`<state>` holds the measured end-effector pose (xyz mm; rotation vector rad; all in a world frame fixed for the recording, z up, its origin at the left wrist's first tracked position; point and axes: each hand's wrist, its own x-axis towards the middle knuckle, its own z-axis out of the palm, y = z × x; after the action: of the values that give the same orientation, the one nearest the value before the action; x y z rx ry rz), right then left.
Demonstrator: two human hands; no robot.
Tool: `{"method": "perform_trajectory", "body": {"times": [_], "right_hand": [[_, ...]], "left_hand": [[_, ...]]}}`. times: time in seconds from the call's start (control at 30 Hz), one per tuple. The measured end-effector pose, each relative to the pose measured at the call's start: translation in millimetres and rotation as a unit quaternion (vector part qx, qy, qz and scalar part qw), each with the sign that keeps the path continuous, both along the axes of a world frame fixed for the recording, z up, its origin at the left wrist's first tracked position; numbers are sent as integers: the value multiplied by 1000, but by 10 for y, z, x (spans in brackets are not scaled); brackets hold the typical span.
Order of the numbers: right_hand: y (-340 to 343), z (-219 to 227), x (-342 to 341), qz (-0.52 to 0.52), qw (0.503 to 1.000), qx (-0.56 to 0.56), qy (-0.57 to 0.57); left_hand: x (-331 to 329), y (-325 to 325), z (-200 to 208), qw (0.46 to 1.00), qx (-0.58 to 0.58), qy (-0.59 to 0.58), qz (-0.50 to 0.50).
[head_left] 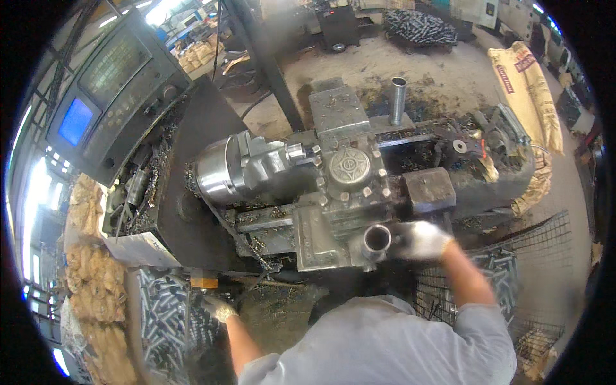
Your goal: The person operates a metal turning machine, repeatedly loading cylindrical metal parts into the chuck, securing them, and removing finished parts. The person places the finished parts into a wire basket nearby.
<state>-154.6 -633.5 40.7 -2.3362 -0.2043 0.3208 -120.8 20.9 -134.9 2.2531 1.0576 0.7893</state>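
My right hand, in a white glove with dirty dark fingers, is at the front of a lathe, just right of an upright open-ended metal tube. Motion blur hides whether its fingers touch the tube. Low on the left, my gloved left hand reaches to the edge of a bin of loose short metal tubes; its darkened fingers blend into the background. Between the hands stands the lathe's bolted round-topped tool turret. A shiny chuck grips a short metal workpiece to its left.
A control panel with a lit blue screen rises at the left. Another upright tube stands behind the turret. Wire mesh baskets with tubes are at the right, near a yellow sack. Brown sacks are stacked far left.
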Motion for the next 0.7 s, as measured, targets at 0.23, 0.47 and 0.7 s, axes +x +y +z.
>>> {"method": "perform_trajectory", "body": {"times": [0.23, 0.47, 0.7], "right_hand": [[-1106, 528, 1401, -108, 964, 239, -32], [-415, -85, 3299, 89, 979, -38, 177], [-625, 625, 4075, -154, 907, -331, -209]], "left_hand": [[189, 676, -199, 993, -26, -6, -118], [13, 83, -604, 888, -414, -192, -58], [-338, -1164, -105, 941, -271, -22, -202]]}}
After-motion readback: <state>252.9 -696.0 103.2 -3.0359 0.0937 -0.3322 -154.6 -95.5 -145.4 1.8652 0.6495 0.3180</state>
